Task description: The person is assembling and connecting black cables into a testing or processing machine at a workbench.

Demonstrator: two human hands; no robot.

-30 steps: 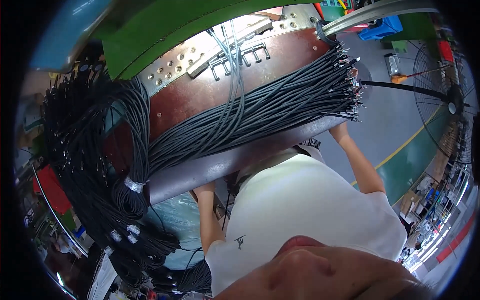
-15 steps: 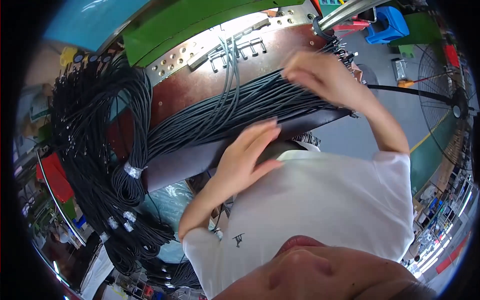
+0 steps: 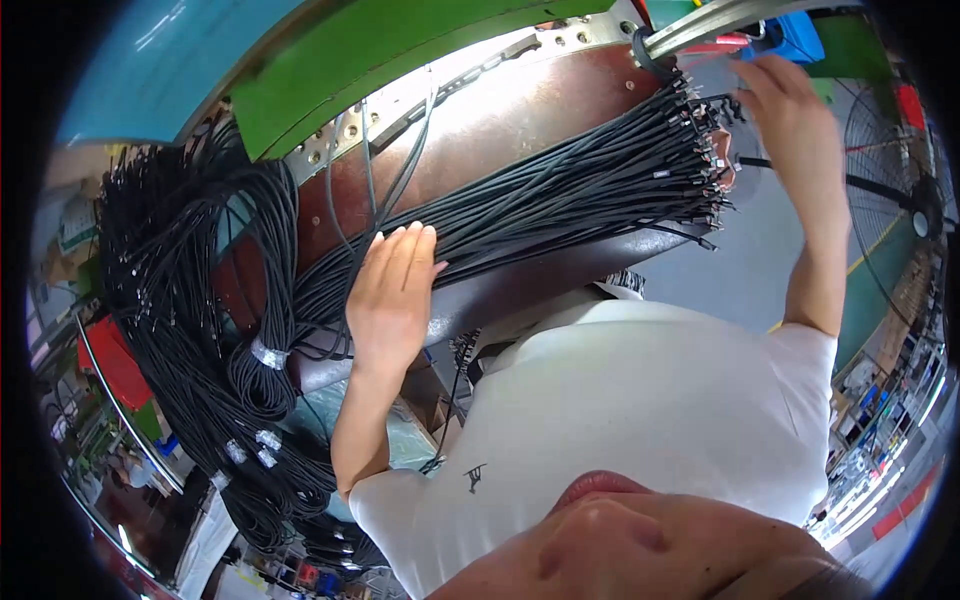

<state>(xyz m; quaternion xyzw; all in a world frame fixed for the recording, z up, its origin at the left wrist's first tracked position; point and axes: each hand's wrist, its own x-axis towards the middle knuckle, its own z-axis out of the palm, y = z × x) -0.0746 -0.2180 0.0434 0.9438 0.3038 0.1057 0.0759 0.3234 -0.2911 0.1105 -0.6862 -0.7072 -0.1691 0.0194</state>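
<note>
A broad bundle of black cables [image 3: 560, 190] lies across the brown bench top [image 3: 480, 140]. Their small connector ends [image 3: 700, 150] fan out at the right. My left hand [image 3: 390, 300] lies over the bundle's left part, its fingers stretched out flat and close together. A few loose cables [image 3: 412, 160] arch up beside its fingertips toward the metal plate. Beyond the connector ends, my right hand [image 3: 795, 105] is raised with its fingers bent. Motion smears its fingertips, and whether they hold anything cannot be made out. Small black pieces [image 3: 725, 105] show just left of them.
Tied coils of black cable [image 3: 270, 355] hang at the left edge of the bench. A green machine panel [image 3: 400, 65] overhangs the back, above a perforated metal plate [image 3: 325, 150]. To the right stand a fan [image 3: 920, 220] and a blue stool [image 3: 795, 38].
My left hand has moved left and down onto the cables. My right hand has moved right and up, past the connector ends. The black pieces near the metal plate have left that spot.
</note>
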